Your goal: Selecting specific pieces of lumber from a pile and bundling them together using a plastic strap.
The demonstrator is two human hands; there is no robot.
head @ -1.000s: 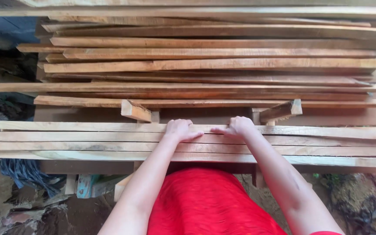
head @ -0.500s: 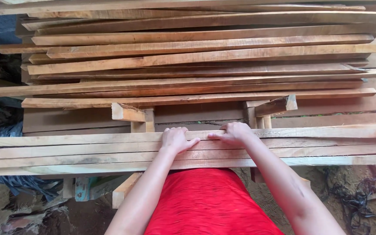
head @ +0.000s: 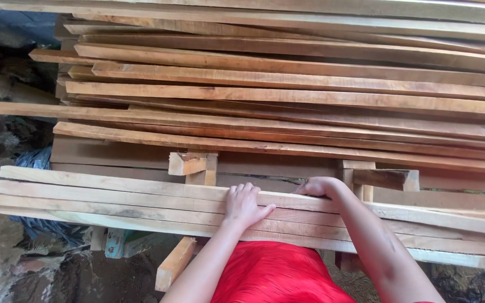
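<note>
Several long pale wooden slats (head: 113,193) lie side by side across a low wooden frame right in front of me. My left hand (head: 243,203) rests flat on top of them, fingers spread and curled over the far slat's edge. My right hand (head: 321,187) grips the far edge of the farthest slat, fingers hooked over it. Both hands sit near the middle of the slats, about a hand's width apart. My red garment (head: 276,275) shows below.
A big stack of reddish-brown planks (head: 287,95) fills the space beyond. Two short wooden blocks (head: 189,164) (head: 385,178) stick up from the frame between stack and slats. Dirt ground, debris and a blue sack (head: 35,160) lie at the left.
The view has tilted and shifted, so the slats now slope down to the right. My right hand has moved from lying on the slats to hooking over the far edge; my left stays on top.
</note>
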